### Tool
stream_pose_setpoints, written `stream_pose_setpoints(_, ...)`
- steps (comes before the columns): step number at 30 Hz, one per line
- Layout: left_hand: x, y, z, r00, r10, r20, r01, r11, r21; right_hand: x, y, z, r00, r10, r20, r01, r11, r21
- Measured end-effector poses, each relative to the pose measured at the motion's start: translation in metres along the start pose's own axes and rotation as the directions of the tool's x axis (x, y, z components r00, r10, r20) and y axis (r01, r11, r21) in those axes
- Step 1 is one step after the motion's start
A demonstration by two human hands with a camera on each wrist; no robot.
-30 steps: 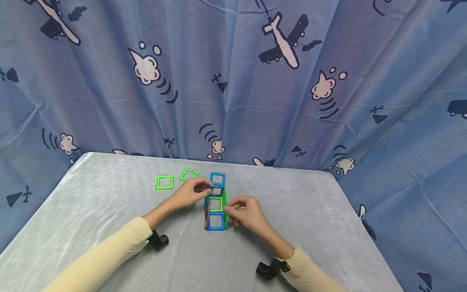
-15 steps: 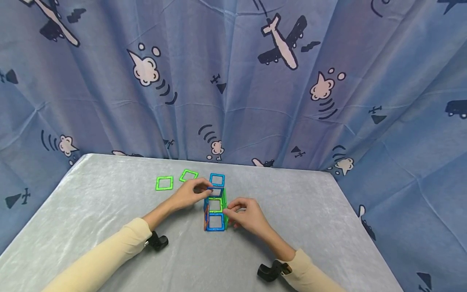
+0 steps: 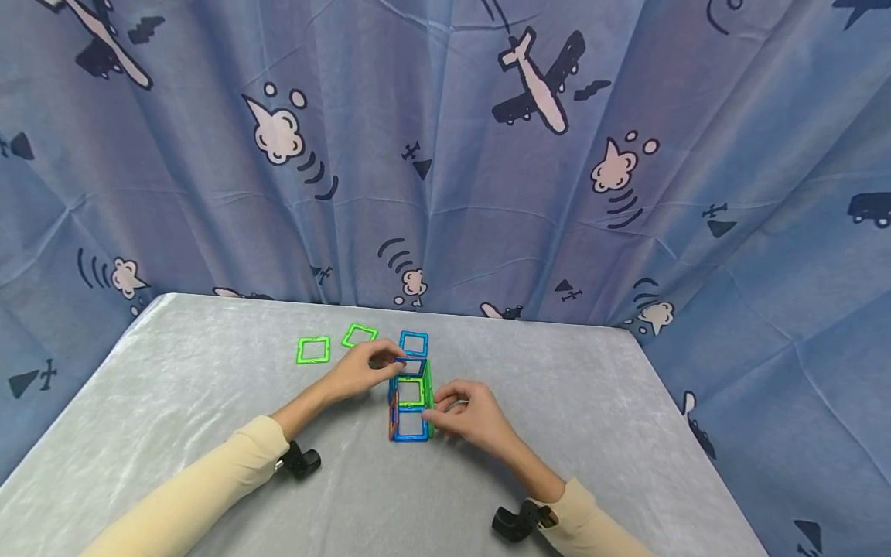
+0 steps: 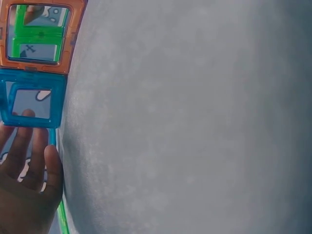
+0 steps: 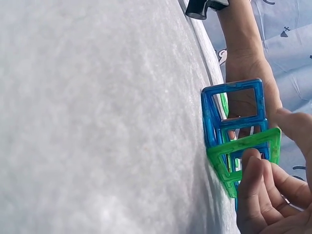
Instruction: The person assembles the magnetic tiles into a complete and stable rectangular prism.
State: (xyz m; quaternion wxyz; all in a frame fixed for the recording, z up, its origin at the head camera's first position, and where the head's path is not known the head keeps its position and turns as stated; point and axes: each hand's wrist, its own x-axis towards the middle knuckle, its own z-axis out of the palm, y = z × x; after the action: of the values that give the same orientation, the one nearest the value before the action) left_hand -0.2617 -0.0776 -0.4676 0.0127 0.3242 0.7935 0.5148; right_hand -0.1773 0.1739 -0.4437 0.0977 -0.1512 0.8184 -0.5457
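Box (image 3: 411,439) of tiles stands on the table (image 3: 592,402), left hand (image 3: 359,367) pinching its far blue tile (image 3: 415,358), right hand (image 3: 475,415) with fingers curled, gripping its green wall (image 3: 429,377), another blue tile (image 3: 414,333) just beyond, and two green tiles (image 3: 313,361) leftward, one partly hidden by the left hand.

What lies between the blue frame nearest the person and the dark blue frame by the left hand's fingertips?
In the head view, a green square frame lies between the near blue frame and the dark blue frame.
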Motion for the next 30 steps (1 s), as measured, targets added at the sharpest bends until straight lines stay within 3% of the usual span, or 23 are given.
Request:
stream_pose_setpoints(13, -0.003, 0.001, -0.002, 1.000, -0.016, 0.009, 0.016, 1.000, -0.019, -0.003, 0.008, -0.005, 0.991, -0.076, 0.114, 0.077, 0.997, -0.009)
stream_pose_setpoints(30, -0.023, 0.003, -0.018, 0.999, -0.014, 0.031, 0.016, 0.998, -0.057, 0.003, 0.016, -0.017, 0.983, -0.147, 0.111, 0.151, 0.988, -0.024)
